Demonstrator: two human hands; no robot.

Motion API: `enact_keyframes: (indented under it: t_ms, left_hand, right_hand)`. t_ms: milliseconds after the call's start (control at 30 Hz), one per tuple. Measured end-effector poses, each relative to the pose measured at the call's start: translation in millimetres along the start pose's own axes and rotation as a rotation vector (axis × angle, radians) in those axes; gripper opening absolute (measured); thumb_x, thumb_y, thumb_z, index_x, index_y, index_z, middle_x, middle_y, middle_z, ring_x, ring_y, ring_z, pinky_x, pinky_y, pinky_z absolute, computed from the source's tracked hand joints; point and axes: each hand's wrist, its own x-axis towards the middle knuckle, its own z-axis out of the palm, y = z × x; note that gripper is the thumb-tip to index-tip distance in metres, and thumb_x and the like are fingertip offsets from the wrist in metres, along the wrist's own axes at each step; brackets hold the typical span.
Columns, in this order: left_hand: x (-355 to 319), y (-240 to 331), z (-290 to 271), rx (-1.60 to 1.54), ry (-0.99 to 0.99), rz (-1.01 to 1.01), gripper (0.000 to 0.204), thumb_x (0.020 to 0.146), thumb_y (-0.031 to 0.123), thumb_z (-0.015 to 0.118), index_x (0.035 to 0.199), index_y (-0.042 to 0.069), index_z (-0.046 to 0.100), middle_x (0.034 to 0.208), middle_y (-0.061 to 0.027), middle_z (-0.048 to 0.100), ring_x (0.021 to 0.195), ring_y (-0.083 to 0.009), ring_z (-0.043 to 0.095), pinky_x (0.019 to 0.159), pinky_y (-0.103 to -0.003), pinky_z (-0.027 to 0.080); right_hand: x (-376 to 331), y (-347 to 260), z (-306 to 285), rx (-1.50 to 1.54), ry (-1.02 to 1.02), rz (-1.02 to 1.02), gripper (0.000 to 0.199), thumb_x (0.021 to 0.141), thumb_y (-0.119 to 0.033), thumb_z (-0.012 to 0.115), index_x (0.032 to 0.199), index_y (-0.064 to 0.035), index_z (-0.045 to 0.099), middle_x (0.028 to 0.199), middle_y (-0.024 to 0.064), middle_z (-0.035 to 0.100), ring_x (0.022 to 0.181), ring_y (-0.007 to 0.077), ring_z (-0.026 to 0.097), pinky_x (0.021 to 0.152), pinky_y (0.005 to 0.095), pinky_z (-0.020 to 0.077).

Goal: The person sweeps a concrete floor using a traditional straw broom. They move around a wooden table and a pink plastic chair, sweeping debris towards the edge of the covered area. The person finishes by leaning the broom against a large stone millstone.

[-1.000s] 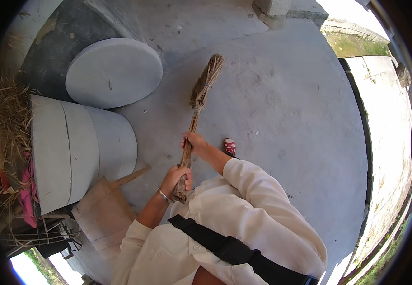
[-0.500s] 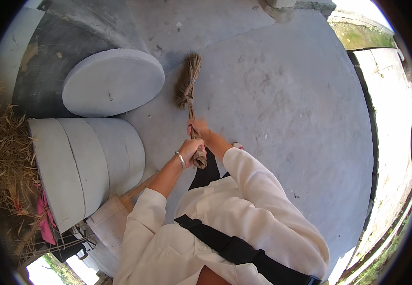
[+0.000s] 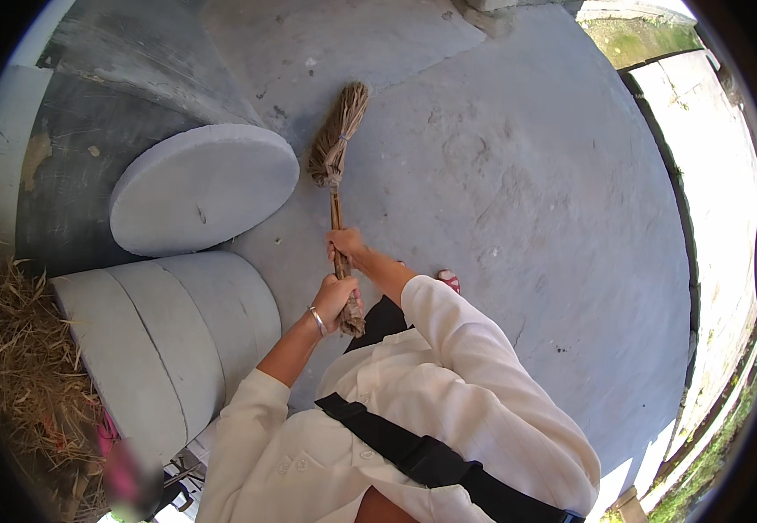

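A straw broom (image 3: pixel 336 157) with a bound, brownish head stretches away from me, its bristles at or just above the grey floor. My left hand (image 3: pixel 337 301), with a silver bracelet at the wrist, wraps the handle close to its near, wrapped end. Farther up the handle, below the broom head, my right hand (image 3: pixel 347 247) is closed around it. Part of the handle shows between the two hands.
Left of the broom a round grey slab (image 3: pixel 204 189) leans on its edge near a grey cylinder (image 3: pixel 165 340). Dry straw (image 3: pixel 25 349) lies beyond the cylinder at far left. Grey concrete floor (image 3: pixel 553 200) spreads to the right, ending at a dark edge. A red shoe (image 3: pixel 449 280) shows beside me.
Both hands and the broom have shifted a little left within the view. The broom head now shows its bristles more broadside. Both hands keep their hold, and the whole view has shifted slightly.
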Motion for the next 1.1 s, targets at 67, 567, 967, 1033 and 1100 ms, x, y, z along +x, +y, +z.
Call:
enact_keyframes:
  t_ms: [67,567,967,1033,1100]
  left_hand:
    - [41.2,6.7,4.2,0.098,0.036,-0.007,0.011,0.072,0.008,0.047,0.063,0.003,0.043,0.053,-0.0053,0.045,0.044,-0.0144,0.048,0.042,-0.028,0.044]
    - [-0.4,24.1,-28.3,0.071,-0.122,-0.110,0.012,0.073,0.009,0.047,0.063,0.004,0.040,0.052,-0.0059,0.046,0.040,-0.0152,0.046,0.039,-0.030,0.044]
    - [19.4,19.7,23.7,0.434,-0.374,-0.378,0.012,0.072,0.007,0.046,0.061,0.003,0.042,0.054,-0.0048,0.045,0.044,-0.0136,0.047,0.040,-0.028,0.043]
    - [5.1,24.8,12.9,0.325,-0.430,-0.378,0.014,0.074,0.008,0.046,0.063,0.004,0.041,0.054,-0.0042,0.044,0.043,-0.0125,0.045,0.037,-0.027,0.040]
    - [-6.8,23.7,2.7,0.221,-0.478,-0.374,0.015,0.075,0.009,0.047,0.063,0.004,0.040,0.053,-0.0035,0.042,0.042,-0.0127,0.045,0.036,-0.027,0.040]
  right_hand:
    - [44.7,-4.6,-19.5,0.136,-0.104,0.071,0.013,0.073,-0.003,0.049,0.063,0.0038,0.044,0.052,0.0108,0.045,0.041,0.0181,0.044,0.034,0.0286,0.0353]
    - [-16.3,-10.9,14.0,0.067,0.181,-0.107,0.006,0.071,0.000,0.048,0.067,0.0050,0.047,0.055,0.0130,0.049,0.041,0.0208,0.048,0.033,0.0322,0.0358]
    - [-42.9,0.0,-69.3,0.291,0.422,-0.170,0.012,0.071,-0.001,0.048,0.062,0.0039,0.044,0.051,0.0113,0.046,0.035,0.0192,0.043,0.031,0.0297,0.0339]
    - [-66.3,-2.5,-60.7,0.250,0.487,-0.205,0.011,0.071,-0.001,0.048,0.063,0.0042,0.044,0.051,0.0118,0.046,0.035,0.0197,0.044,0.031,0.0303,0.0342]
    - [-82.9,-0.8,-52.1,0.200,0.558,-0.234,0.010,0.071,-0.001,0.047,0.063,0.0045,0.043,0.051,0.0122,0.045,0.036,0.0202,0.044,0.031,0.0311,0.0347]
